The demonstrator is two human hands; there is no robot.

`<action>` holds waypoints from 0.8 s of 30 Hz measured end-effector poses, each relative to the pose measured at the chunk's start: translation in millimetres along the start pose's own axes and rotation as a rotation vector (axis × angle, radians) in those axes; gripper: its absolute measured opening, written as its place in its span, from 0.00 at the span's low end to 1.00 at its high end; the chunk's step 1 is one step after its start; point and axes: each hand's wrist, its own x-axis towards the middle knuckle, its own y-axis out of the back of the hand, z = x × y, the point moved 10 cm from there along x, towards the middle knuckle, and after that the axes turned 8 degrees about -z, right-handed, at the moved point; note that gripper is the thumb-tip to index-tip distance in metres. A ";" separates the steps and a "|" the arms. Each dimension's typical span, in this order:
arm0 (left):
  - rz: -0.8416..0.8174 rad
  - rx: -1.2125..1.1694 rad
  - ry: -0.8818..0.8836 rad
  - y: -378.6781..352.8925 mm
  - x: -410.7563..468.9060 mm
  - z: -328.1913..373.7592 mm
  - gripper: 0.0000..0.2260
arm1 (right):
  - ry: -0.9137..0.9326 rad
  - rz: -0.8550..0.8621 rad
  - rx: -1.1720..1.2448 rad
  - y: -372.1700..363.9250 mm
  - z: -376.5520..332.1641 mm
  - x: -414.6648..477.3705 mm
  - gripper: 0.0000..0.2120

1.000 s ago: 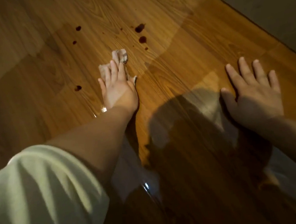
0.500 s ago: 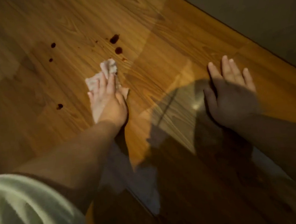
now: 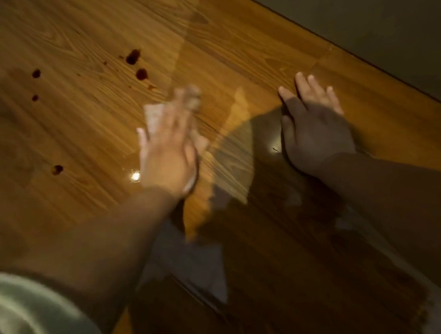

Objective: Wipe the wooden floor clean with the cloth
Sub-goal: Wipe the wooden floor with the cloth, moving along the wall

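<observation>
both hands flat: left hand (image 3: 168, 158) presses cloth (image 3: 154, 116) (blurred) on floor (image 3: 229, 57).

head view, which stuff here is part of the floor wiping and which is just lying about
For the job: cloth, left hand pressing flat on it, wooden floor, dark red spots beyond the cloth.
Just there: right hand resting flat on the floor, pale sleeve, grey surface along the floor's edge.
</observation>
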 end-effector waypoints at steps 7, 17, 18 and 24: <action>0.025 -0.067 -0.041 -18.3 -16.1 66.7 0.26 | -0.004 -0.021 -0.014 1.3 -3.4 0.2 0.24; -0.003 -0.204 -0.027 7.8 -19.4 -8.2 0.23 | -0.034 -0.028 -0.001 4.5 -3.5 -0.2 0.24; -0.034 -0.132 0.094 4.5 -14.8 -31.0 0.22 | -0.029 -0.037 -0.012 4.5 -4.3 -0.9 0.24; -0.004 -0.049 0.114 -4.8 -14.9 -49.3 0.24 | -0.097 -0.200 0.303 10.7 -16.2 -4.1 0.30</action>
